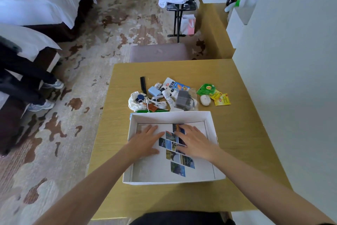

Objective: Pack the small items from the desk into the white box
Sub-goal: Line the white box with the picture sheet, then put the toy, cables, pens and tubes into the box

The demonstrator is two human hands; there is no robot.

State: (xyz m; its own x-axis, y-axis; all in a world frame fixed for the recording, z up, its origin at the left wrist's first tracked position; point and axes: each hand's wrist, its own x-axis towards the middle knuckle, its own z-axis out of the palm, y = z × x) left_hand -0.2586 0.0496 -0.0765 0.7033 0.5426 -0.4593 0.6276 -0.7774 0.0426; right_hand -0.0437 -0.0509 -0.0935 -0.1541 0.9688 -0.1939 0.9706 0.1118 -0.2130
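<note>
Both hands lie flat inside the white box (171, 116), fingers spread and grasping nothing: the left hand (145, 141) presses the sheet's pale side at about 9 o'clock of the box floor, the right hand (195, 141) covers part of the photo collage at about 2 o'clock. The printed sheet (179, 161) is the only thing I can see in the box, lying flat on its bottom. This looks like smoothing a liner before the real packing begins. Next, a hand must lift out and reach to 12 o'clock, where the small items (169, 95) sit heaped just beyond the far wall, with tea sachets (217, 95) toward 1 o'clock on the desk (246, 133).
</note>
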